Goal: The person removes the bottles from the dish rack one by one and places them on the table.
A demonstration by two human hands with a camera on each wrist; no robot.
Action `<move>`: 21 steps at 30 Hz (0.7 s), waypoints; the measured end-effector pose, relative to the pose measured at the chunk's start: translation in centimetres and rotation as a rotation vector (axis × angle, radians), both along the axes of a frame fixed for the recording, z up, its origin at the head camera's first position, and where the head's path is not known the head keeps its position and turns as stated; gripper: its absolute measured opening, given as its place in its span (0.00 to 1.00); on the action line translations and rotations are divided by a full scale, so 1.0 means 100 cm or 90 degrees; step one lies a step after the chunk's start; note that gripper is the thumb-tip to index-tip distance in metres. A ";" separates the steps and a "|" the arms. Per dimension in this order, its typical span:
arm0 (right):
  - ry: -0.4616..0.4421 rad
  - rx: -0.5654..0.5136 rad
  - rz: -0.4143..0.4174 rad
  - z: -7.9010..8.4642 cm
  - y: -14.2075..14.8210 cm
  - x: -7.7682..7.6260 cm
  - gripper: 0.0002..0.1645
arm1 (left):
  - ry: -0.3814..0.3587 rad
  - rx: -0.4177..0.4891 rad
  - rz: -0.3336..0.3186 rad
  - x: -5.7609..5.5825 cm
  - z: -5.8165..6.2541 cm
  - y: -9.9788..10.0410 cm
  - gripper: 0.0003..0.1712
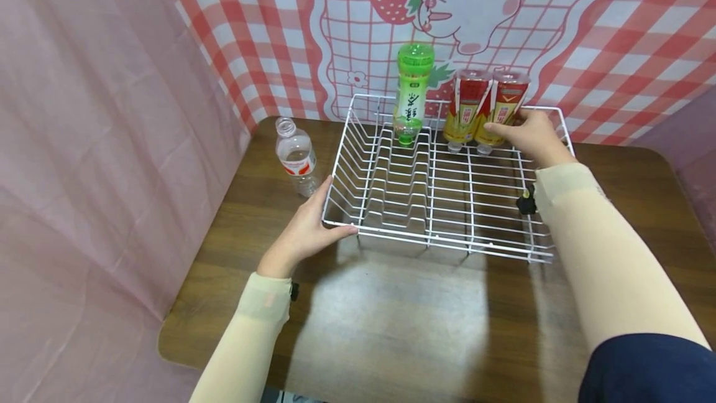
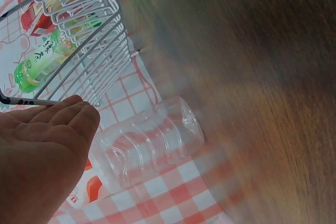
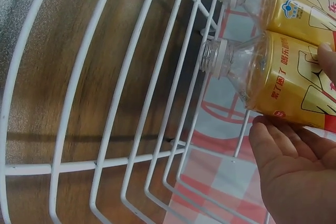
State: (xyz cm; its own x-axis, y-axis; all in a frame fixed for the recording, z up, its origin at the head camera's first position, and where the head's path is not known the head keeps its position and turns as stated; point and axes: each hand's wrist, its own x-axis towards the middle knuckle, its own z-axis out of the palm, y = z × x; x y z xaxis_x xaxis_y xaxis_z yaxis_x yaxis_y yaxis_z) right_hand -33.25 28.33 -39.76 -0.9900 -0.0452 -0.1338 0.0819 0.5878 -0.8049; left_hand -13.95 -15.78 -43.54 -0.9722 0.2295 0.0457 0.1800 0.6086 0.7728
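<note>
A white wire dish rack (image 1: 449,201) stands on the table, its front left corner held between the thumb and fingers of my left hand (image 1: 304,229). My right hand (image 1: 534,135) grips the right one of two red-and-gold drink bottles (image 1: 506,101), thumb in front and fingers along the side. That bottle is upside down at the rack's back, its open threaded neck (image 3: 214,59) pointing down. Close beside it, the other red-and-gold bottle (image 1: 468,107) is inverted too. Further left in the rack, a green tea bottle (image 1: 413,89) stands with its narrow end down.
A clear plastic bottle (image 1: 296,157) without a cap stands upright on the wooden table (image 1: 391,328), left of the rack. Behind the rack hangs a red-and-white checked cloth (image 1: 268,30). Pink curtain (image 1: 84,173) borders the left side.
</note>
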 end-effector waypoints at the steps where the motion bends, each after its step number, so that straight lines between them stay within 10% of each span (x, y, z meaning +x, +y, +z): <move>1: -0.001 0.001 -0.003 0.000 0.001 0.000 0.51 | 0.002 0.000 -0.001 0.000 0.000 0.000 0.68; 21: 0.018 0.070 -0.010 0.006 0.008 0.009 0.51 | -0.007 -0.012 -0.005 -0.001 0.000 0.001 0.68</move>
